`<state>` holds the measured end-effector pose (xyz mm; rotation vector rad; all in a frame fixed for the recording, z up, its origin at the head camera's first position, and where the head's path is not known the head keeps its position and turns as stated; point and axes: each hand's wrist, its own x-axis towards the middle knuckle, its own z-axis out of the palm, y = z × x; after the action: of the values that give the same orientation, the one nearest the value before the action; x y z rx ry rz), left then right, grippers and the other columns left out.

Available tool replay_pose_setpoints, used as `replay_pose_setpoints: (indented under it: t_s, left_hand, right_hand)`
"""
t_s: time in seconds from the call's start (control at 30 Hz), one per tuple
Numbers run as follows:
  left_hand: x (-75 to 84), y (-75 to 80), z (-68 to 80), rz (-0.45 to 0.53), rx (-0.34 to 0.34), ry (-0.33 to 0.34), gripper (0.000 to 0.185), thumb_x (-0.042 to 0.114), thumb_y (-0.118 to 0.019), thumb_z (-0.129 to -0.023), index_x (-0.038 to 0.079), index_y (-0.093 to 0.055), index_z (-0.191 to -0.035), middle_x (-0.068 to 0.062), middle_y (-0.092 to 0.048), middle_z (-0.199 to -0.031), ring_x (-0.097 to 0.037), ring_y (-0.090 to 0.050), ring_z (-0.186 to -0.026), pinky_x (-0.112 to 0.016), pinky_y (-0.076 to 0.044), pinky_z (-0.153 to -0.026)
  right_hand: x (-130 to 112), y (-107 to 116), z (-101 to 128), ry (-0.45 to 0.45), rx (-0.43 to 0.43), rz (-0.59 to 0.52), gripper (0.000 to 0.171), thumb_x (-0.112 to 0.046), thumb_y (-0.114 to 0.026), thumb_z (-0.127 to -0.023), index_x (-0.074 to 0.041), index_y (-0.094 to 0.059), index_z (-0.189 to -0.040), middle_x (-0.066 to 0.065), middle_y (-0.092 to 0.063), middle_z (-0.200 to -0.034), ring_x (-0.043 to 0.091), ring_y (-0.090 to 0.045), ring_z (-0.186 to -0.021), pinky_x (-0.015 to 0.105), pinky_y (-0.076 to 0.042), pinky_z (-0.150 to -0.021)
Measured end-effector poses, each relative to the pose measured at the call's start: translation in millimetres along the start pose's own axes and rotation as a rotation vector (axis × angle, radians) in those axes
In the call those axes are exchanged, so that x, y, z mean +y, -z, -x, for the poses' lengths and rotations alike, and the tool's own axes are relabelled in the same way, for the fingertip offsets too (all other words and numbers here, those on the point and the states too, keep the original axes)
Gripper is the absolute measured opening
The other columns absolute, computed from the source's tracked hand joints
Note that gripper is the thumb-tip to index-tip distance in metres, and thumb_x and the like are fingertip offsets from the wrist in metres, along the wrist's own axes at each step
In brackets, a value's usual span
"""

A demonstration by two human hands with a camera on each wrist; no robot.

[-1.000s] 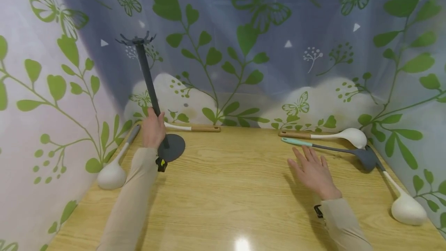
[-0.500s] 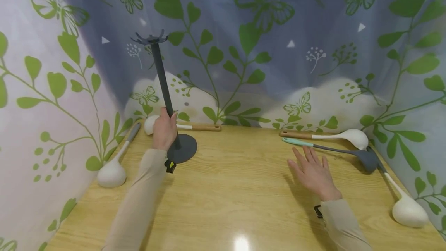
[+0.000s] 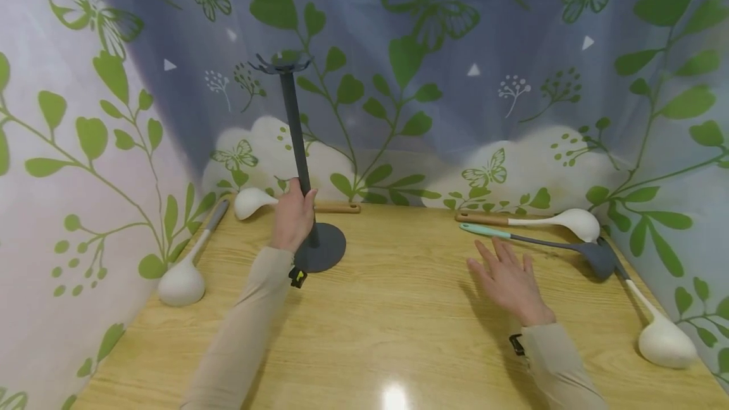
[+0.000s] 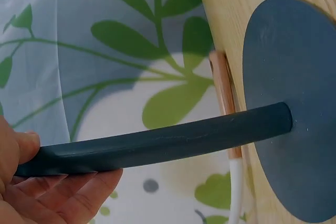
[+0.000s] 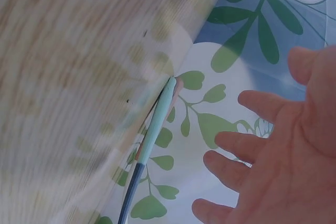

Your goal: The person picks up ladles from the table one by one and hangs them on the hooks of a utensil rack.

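The left hand (image 3: 293, 215) grips the pole of the dark grey utensil stand (image 3: 300, 157), its fingers (image 4: 68, 195) curled around the low part of the pole. The stand is upright on the wooden counter (image 3: 393, 309), near the back left, and its round base lies flat on the wood. The right hand (image 3: 509, 283) is flat above the counter with straight, spread fingers and holds nothing. Just beyond it lies a spatula with a mint handle (image 3: 541, 245), beside a white ladle (image 3: 547, 221).
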<state>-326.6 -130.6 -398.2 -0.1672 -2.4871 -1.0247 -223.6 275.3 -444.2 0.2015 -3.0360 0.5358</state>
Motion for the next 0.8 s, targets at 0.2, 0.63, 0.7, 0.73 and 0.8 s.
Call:
replay_pose_setpoints:
  t_s: [0.2,0.63,0.7,0.73,0.8]
  left_hand:
    - [14.6,-12.1,3.7,0.004,-0.024,-0.020,0.032,0.032,-0.043,-0.106,0.001,-0.044,-0.115,-0.011,-0.051,-0.066,-0.028,-0.054,-0.051,-0.037,-0.043,-0.049]
    - [47.0,-46.3,12.3,0.026,-0.062,-0.096,0.025,0.027,-0.048,-0.105,0.003,-0.048,-0.113,-0.011,-0.062,-0.077,-0.026,-0.058,-0.058,-0.038,-0.045,-0.053]
    - [53.2,-50.4,13.5,0.019,-0.073,-0.114,0.026,0.028,-0.048,-0.105,0.003,-0.049,-0.113,-0.010,-0.061,-0.077,-0.026,-0.059,-0.061,-0.039,-0.046,-0.055]
    - [56.3,-52.0,14.0,0.020,-0.075,-0.124,0.025,0.027,-0.049,-0.104,0.003,-0.049,-0.112,-0.010,-0.060,-0.076,-0.026,-0.059,-0.061,-0.039,-0.046,-0.055]
    - [61.6,-55.1,15.0,0.024,-0.079,-0.148,0.026,0.027,-0.049,-0.104,0.002,-0.049,-0.112,-0.009,-0.057,-0.073,-0.025,-0.057,-0.058,-0.038,-0.046,-0.053]
  right_hand:
    - [-1.3,-0.5,0.4,-0.002,-0.007,-0.012,0.069,-0.056,-0.030,-0.104,-0.011,-0.030,-0.155,0.031,-0.019,-0.157,0.050,-0.014,-0.145,0.075,-0.002,-0.107]
    - [3.5,0.0,1.0,0.000,-0.019,-0.029,0.070,-0.056,-0.027,-0.104,-0.009,-0.028,-0.155,0.032,-0.019,-0.157,0.051,-0.012,-0.146,0.074,-0.002,-0.109]
    - [3.5,0.8,1.2,-0.001,-0.018,-0.032,0.070,-0.056,-0.028,-0.104,-0.008,-0.029,-0.155,0.033,-0.020,-0.156,0.052,-0.013,-0.145,0.074,-0.003,-0.109]
    - [3.6,1.1,1.2,-0.002,-0.017,-0.033,0.070,-0.056,-0.028,-0.104,-0.008,-0.029,-0.155,0.033,-0.020,-0.156,0.052,-0.013,-0.145,0.074,-0.003,-0.109]
    - [3.2,2.2,1.0,-0.003,-0.011,-0.034,0.069,-0.055,-0.029,-0.104,-0.008,-0.030,-0.155,0.033,-0.021,-0.156,0.052,-0.013,-0.145,0.074,-0.005,-0.109]
